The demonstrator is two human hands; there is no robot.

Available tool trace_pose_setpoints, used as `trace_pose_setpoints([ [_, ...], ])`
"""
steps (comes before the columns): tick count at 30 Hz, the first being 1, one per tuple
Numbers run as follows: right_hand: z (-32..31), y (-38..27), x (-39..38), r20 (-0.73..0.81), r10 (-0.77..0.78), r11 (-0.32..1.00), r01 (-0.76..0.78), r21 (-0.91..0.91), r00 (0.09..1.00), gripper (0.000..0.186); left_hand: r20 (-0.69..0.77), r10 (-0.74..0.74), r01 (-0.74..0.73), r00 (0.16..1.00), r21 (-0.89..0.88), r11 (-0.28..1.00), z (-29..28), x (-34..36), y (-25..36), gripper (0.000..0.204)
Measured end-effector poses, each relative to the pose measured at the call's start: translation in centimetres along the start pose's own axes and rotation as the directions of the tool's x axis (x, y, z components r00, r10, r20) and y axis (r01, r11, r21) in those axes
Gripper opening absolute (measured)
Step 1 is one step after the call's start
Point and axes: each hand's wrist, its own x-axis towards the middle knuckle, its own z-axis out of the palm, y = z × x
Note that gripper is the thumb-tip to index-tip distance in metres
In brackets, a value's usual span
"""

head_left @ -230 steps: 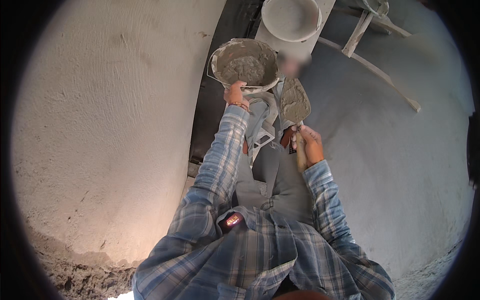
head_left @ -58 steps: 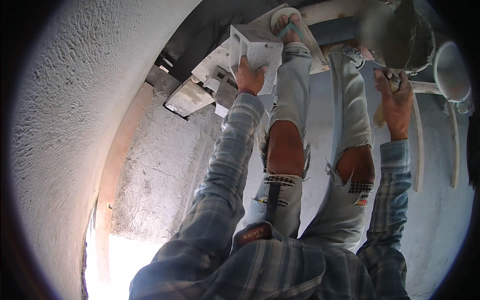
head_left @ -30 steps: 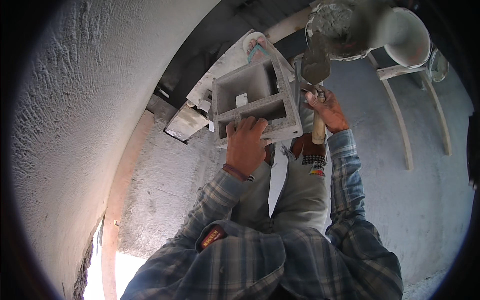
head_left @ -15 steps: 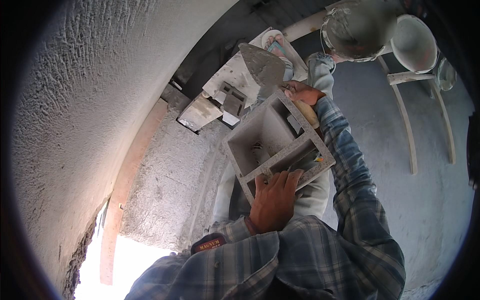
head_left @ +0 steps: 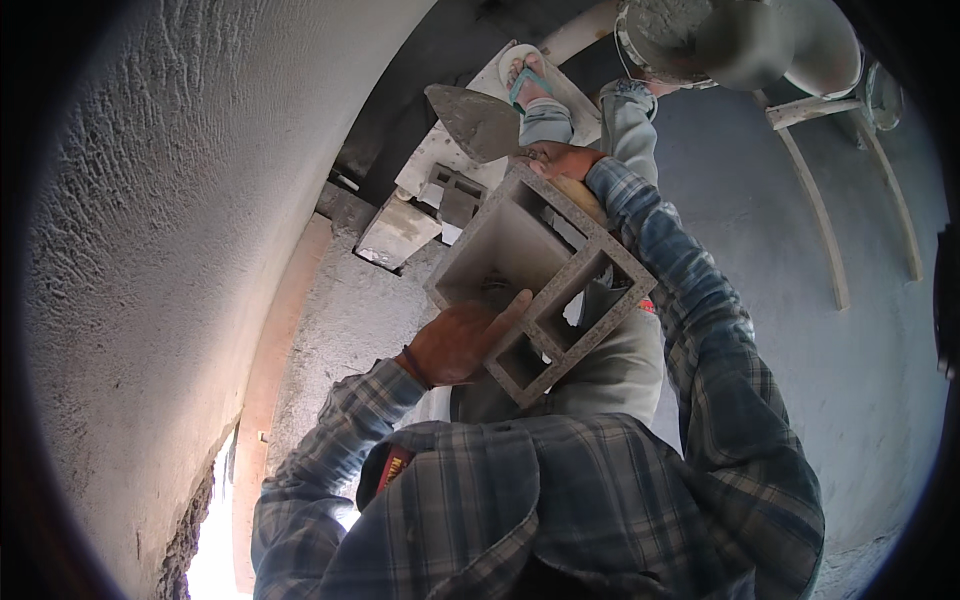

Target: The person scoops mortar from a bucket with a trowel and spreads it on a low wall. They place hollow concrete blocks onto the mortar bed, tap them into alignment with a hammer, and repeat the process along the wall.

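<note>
A grey hollow concrete block (head_left: 520, 245) is tilted above my legs, its open cells facing up. My left hand (head_left: 455, 340) grips its left wall, with the thumb along the rim and the other fingers mostly hidden. At the block's far corner, my right hand (head_left: 565, 160) is closed round a trowel, whose wooden handle (head_left: 583, 196) runs along the block's outer side. The pointed trowel blade (head_left: 475, 122), coated in grey mortar, extends to the left over a plank. Whether the right hand also bears the block's weight, I cannot tell.
My sandalled foot (head_left: 527, 80) rests on a mortar-stained plank (head_left: 425, 165). A smaller hollow block (head_left: 460, 198) lies beside it. Mortar-smeared buckets (head_left: 655, 45) stand at the far right, near a wooden frame (head_left: 800, 190). A rough plastered wall (head_left: 190, 200) rises on the left.
My left hand has shifted from the block's near side to its left wall. The block and the trowel have moved slightly left, and the left forearm has swung outward.
</note>
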Motion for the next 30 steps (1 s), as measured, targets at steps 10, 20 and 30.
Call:
trace_pose_setpoints([
  [10,-0.1,-6.6,-2.2,0.141,0.175,0.971,-0.194,0.139,0.974,0.082,0.085,0.159,-0.170,0.984,0.151,0.974,-2.5,0.8,3.3,0.077],
  [20,-7.9,-8.4,-12.5,-0.653,0.079,0.877,-0.364,-0.313,0.753,0.055,-0.235,-0.109,0.146,0.966,0.146,0.978,-3.8,4.2,2.8,0.042],
  [30,-20.9,-2.0,-13.0,-0.938,0.206,0.671,-0.738,-0.073,0.280,0.037,-0.447,-0.354,0.273,0.821,-0.237,0.932,-5.7,15.4,-6.5,0.054],
])
